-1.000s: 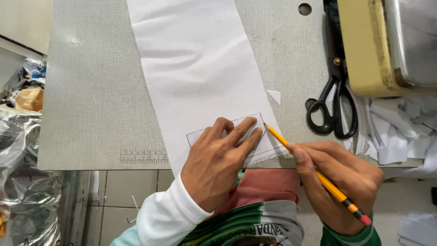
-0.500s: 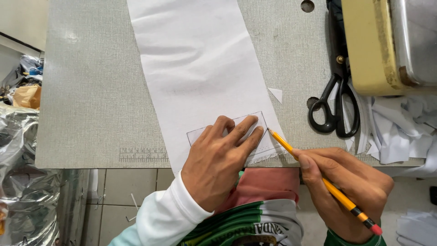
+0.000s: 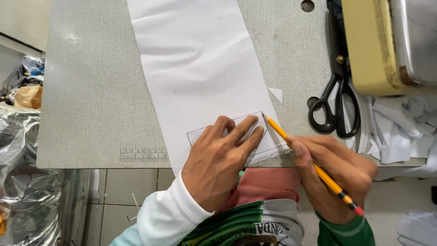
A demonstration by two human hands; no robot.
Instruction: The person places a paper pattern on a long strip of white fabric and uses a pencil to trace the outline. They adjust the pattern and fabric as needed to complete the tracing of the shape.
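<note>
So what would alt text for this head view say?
A left hand presses a small paper template onto a white fabric strip while the right hand traces its corner with a yellow pencil. Black scissors lie on the grey table.

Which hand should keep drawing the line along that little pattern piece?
Right. The right hand holds the yellow pencil, tip at the pattern piece corner; the left hand presses it flat on the white fabric.
</note>
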